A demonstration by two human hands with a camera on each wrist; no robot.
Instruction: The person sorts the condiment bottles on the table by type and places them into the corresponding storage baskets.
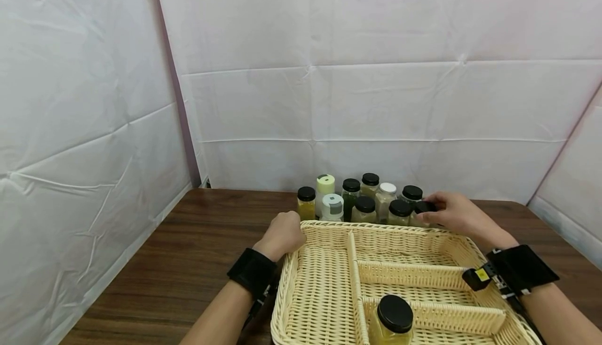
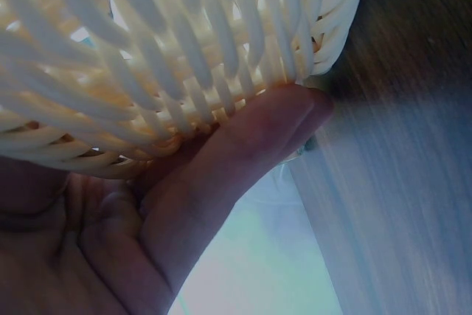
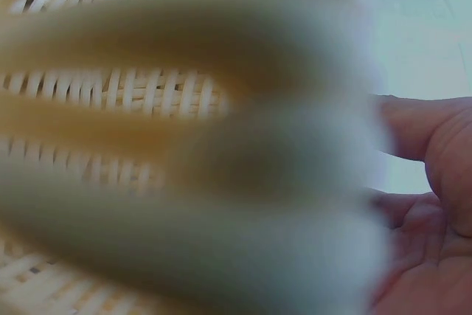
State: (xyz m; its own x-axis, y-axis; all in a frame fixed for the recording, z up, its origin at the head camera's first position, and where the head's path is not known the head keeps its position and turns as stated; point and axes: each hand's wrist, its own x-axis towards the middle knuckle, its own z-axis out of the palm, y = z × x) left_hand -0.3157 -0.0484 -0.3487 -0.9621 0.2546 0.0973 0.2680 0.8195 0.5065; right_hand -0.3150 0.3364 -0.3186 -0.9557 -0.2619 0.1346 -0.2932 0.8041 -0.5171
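The left hand (image 1: pixel 282 234) is curled into a loose fist, knuckles up, forearm angled forward and right, a black band on the wrist. The right hand (image 1: pixel 455 214) reaches further forward, palm down, fingers extended leftward with fingertips (image 1: pixel 425 213) pinched together; its wrist carries a black strap.

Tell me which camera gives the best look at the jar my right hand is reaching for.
The head view. It shows the right hand with its fingers on a black-lidded jar at the right end of the jar cluster behind the wicker basket. The right wrist view shows only blurred basket weave and palm; the left wrist view shows no jar.
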